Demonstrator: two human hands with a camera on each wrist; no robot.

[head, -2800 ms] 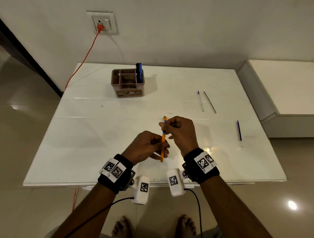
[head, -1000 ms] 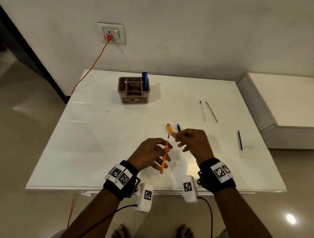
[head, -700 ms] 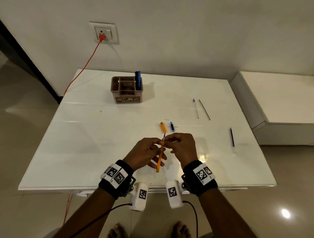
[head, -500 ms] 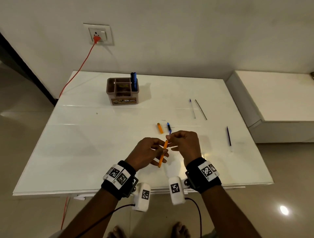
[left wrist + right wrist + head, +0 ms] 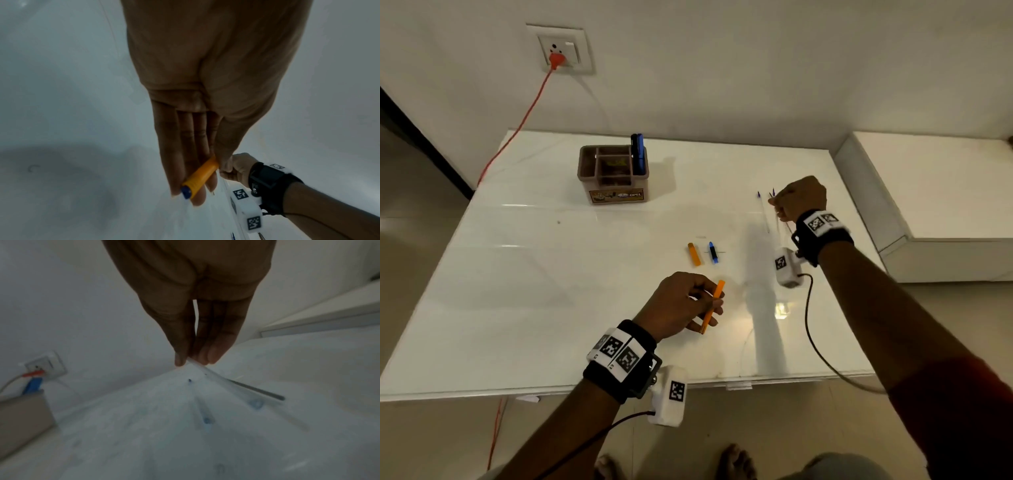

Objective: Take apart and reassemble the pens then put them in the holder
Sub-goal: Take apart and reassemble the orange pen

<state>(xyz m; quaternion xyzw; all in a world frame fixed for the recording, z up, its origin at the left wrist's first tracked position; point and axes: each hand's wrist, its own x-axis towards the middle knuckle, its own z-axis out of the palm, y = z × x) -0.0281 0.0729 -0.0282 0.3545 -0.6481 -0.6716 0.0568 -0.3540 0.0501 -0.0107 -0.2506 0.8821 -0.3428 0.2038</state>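
My left hand [image 5: 710,308] grips an orange pen barrel [image 5: 719,291] near the table's front; in the left wrist view the barrel [image 5: 200,176] lies across the fingertips, its blue end outward. My right hand [image 5: 777,205] is stretched to the far right and pinches a thin clear refill [image 5: 207,372] with a blue tip just above the table. Another clear refill [image 5: 763,214] lies right beside it, and a dark refill [image 5: 257,391] lies behind. An orange cap [image 5: 694,254] and a blue tip piece [image 5: 713,252] lie mid-table. The brown holder [image 5: 616,197] stands at the back with a blue pen [image 5: 637,152] in it.
An orange cable [image 5: 517,130] runs from the wall socket [image 5: 560,49] down past the table's left rear corner. A white ledge [image 5: 935,192] adjoins the table [image 5: 534,291] on the right. Wrist camera cables hang off the front edge.
The right hand has drawn the refill out of the orange barrel and carried it to the far right, beside the loose refills. The left hand keeps the barrel in place.
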